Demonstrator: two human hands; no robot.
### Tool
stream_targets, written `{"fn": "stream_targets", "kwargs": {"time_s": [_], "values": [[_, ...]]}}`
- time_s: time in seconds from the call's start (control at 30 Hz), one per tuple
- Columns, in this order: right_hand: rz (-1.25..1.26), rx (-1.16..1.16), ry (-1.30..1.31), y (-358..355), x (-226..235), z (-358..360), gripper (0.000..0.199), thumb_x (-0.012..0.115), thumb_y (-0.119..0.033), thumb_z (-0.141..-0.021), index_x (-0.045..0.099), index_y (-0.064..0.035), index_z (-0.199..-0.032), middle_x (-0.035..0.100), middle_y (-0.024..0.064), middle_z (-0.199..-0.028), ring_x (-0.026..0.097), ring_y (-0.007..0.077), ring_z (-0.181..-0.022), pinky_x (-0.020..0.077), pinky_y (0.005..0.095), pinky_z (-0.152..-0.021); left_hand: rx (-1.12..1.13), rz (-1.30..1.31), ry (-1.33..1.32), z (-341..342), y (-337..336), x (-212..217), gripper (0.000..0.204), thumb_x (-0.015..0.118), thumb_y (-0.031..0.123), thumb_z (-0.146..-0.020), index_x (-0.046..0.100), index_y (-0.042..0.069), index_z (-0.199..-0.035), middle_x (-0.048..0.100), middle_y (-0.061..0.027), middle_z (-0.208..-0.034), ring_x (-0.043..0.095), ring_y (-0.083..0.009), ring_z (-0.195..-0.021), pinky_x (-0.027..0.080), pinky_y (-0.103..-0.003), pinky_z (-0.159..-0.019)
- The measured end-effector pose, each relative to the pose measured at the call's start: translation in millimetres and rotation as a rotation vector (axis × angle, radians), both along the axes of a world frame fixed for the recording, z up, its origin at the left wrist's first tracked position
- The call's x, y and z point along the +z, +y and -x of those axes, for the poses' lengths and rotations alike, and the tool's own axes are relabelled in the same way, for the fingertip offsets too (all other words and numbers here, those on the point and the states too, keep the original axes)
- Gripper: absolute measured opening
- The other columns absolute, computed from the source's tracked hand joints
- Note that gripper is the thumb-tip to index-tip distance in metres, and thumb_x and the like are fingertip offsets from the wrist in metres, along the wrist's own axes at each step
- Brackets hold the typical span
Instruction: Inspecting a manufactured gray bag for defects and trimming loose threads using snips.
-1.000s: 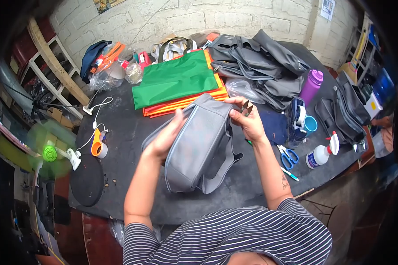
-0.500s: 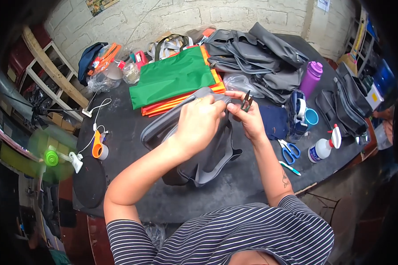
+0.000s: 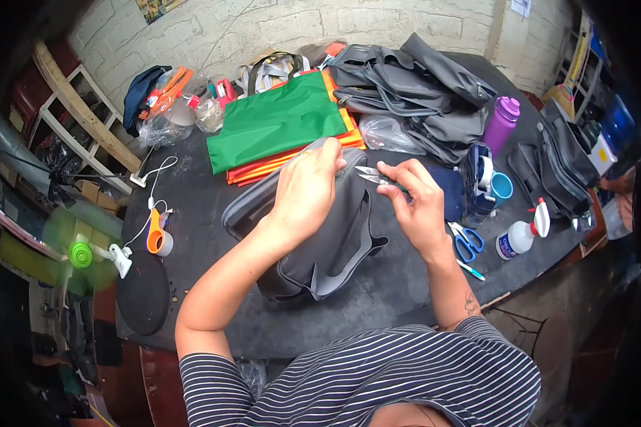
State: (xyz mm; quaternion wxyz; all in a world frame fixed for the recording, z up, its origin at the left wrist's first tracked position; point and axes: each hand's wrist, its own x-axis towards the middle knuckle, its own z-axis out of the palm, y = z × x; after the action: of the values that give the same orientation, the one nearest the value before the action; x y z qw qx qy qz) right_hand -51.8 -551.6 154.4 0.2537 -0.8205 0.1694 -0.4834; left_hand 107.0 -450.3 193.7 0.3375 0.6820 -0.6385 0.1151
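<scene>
A dark grey fabric bag with a lighter grey lining stands in front of me, an open pocket on its right side. At its top edge my left hand is closed, pinching the fabric; its fingertips are partly hidden by the hand itself. My right hand grips a pair of thread snips between thumb and fingers. The snips' blades are parted and point left at the bag's top edge, close to my left fingers. Whether a thread lies between the blades is too small to tell.
Behind the bag lies folded green fabric over orange pieces. More grey bags are heaped at the back. On the right stand a purple bottle, a spray bottle and blue scissors. A green fan spins at left.
My right hand has drawn back slightly right and down from the bag, turning the snips so the blades now point left. My left hand has shifted a little left.
</scene>
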Motion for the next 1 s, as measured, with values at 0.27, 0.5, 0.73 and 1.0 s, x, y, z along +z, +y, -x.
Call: {"fn": "stream_targets", "kwargs": {"time_s": [0.27, 0.5, 0.73, 1.0], "values": [[0.228, -0.078, 0.045, 6.1, 10.5, -3.0, 0.029, 0.072, -0.002, -0.068, 0.067, -0.0035, -0.096, 0.054, 0.0078, -0.074, 0.055, 0.0244, -0.065, 0.0440, 0.0335, -0.058, -0.005, 0.065, -0.029, 1.3, -2.3, -2.0, 0.010, 0.053, 0.006, -0.086, 0.044, 0.002, -0.084, 0.058, -0.0173, -0.070, 0.057, -0.0359, -0.070, 0.042, -0.045, -0.063], [0.300, -0.093, 0.074, 7.4, 16.3, -3.9, 0.029, 0.072, -0.003, -0.067, 0.067, -0.0044, -0.095, 0.054, 0.0071, -0.074, 0.055, 0.0237, -0.066, 0.0441, 0.0341, -0.059, -0.007, 0.015, -0.030, 2.2, -1.6, -0.5, 0.007, 0.051, 0.002, -0.087, 0.044, 0.001, -0.086, 0.056, -0.0158, -0.077, 0.058, -0.0349, -0.075, 0.044, -0.042, -0.064], [0.336, -0.121, 0.088, 8.1, 18.9, -3.1, 0.029, 0.072, -0.003, -0.066, 0.066, -0.0044, -0.094, 0.054, 0.0068, -0.074, 0.054, 0.0239, -0.066, 0.0441, 0.0347, -0.060, -0.015, 0.017, -0.004, 1.5, -3.0, -1.3, 0.007, 0.050, 0.003, -0.088, 0.044, 0.001, -0.087, 0.057, -0.0155, -0.077, 0.058, -0.0349, -0.075, 0.044, -0.042, -0.064], [0.204, -0.038, 0.074, -1.7, 4.7, -10.5, 0.028, 0.070, -0.004, -0.070, 0.064, -0.0036, -0.097, 0.055, 0.0086, -0.080, 0.057, 0.0260, -0.072, 0.0454, 0.0353, -0.064, -0.007, -0.038, 0.057, 4.1, 1.3, 3.3, 0.011, 0.052, 0.005, -0.088, 0.042, 0.001, -0.092, 0.058, -0.0167, -0.079, 0.059, -0.0343, -0.075, 0.045, -0.041, -0.063]]}}
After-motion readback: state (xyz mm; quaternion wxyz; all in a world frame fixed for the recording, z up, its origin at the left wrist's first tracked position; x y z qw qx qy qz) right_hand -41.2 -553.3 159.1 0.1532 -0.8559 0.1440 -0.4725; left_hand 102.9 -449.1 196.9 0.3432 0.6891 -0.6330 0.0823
